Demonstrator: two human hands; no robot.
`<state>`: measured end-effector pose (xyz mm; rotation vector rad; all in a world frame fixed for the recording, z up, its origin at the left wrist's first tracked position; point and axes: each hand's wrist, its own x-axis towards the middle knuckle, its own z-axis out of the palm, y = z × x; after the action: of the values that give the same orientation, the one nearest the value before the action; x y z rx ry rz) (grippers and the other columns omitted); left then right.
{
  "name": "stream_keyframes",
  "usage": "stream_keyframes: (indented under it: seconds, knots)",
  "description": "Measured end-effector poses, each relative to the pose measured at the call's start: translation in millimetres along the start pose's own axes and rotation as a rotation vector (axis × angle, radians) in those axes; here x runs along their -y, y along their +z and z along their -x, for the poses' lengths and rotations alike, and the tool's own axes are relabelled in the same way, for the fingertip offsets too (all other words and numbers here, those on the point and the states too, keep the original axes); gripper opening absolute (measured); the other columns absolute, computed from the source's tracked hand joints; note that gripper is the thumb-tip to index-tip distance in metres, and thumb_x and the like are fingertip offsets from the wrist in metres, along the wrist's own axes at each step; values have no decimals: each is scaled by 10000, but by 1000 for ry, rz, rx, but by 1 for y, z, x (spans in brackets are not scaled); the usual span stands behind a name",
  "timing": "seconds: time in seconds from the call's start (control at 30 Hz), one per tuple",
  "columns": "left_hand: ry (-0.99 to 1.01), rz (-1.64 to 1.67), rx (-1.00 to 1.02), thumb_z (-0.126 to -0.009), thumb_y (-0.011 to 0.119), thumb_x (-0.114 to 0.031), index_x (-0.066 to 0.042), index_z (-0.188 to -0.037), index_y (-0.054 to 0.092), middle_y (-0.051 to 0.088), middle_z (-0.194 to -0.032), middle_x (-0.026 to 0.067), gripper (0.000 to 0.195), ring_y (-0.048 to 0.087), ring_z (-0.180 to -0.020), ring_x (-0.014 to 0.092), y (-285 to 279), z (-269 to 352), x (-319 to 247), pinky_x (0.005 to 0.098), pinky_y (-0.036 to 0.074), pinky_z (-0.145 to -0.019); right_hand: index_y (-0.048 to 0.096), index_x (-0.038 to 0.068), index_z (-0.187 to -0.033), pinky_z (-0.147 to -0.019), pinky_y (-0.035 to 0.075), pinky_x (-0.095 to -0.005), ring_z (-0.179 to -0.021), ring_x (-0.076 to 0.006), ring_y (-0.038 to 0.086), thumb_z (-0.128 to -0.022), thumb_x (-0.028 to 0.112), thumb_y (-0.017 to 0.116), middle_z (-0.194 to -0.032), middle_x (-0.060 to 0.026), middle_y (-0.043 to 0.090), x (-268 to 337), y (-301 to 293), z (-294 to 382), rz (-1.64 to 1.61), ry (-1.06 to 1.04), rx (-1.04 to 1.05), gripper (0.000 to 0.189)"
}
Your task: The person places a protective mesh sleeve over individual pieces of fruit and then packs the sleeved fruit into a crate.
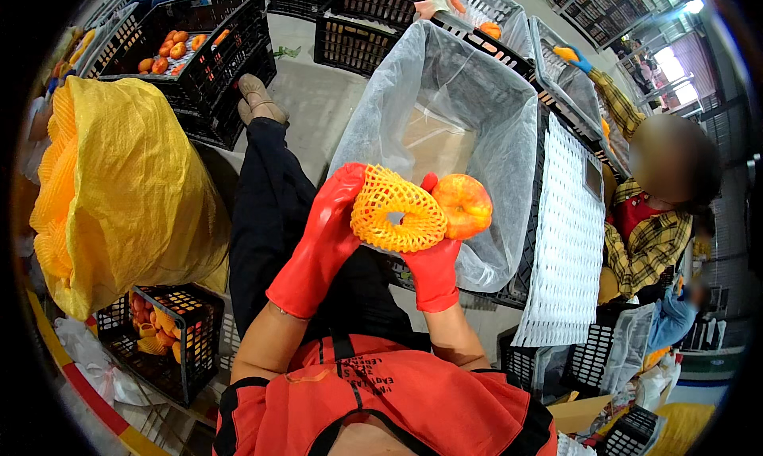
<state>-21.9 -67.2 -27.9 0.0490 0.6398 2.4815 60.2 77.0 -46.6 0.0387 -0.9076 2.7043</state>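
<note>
Both my hands wear red rubber gloves and are held over the near edge of a crate lined with clear plastic film point(506, 122). My left hand point(325, 241) grips a yellow foam net sleeve point(423, 208) by its left side; the sleeve's round opening faces me. In my right hand point(432, 271) rests a red-orange fruit, likely a peach point(468, 202). The fruit touches the right side of the sleeve and sits outside it. Part of my right hand is hidden behind the sleeve. A brown sheet point(438, 143) shows at the bottom of the lined crate.
On the left a yellow woven sack point(143, 181) bulges with foam net sleeves point(56, 187). Black crates of fruit stand behind it point(244, 26) and below it point(202, 337). White foam netting point(563, 247) lies along the right. A co-worker's blue-gloved hand point(579, 59) holds a netted fruit.
</note>
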Motion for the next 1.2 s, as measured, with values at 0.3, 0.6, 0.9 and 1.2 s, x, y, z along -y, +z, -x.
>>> stream_keyframes:
  seconds: [0.3, 0.6, 0.9, 1.2]
  knots:
    - [22, -48, -110, -946, 524, -135, -41, -1028, 543, 625, -956, 53, 126, 634, -857, 154, 22, 7, -9, 289, 523, -765, 313, 94, -1439, -1080, 337, -400, -1290, -229, 420, -939, 371, 510, -1446, -73, 405, 22, 18, 1, -272, 97, 59, 605]
    - [847, -1437, 116, -857, 607, -33, -35, -1049, 570, 657, -897, 96, 196, 646, -730, 230, 32, 18, -22, 314, 518, -660, 351, 50, -1409, -936, 423, -306, -1093, -161, 506, -776, 266, 755, -1241, -77, 501, 36, 35, -9, 886, 85, 95, 782]
    - [935, -1886, 385, -758, 627, 16, -11, -1241, 523, 517, -1321, 187, 495, 653, -843, 274, 47, 43, 18, 320, 519, -646, 358, 23, -1396, -935, 463, -316, -1105, -198, 530, -770, -25, 639, -1267, -108, 483, 17, 48, -18, 673, -365, -248, 688]
    - [701, -1739, 550, -836, 622, -38, -28, -1104, 598, 664, -1013, 112, 269, 652, -823, 277, 45, 48, 18, 359, 533, -634, 392, 24, -1376, -931, 475, -334, -1099, -200, 555, -908, 138, 566, -1243, -101, 527, 114, -29, -25, 687, -578, -219, 512]
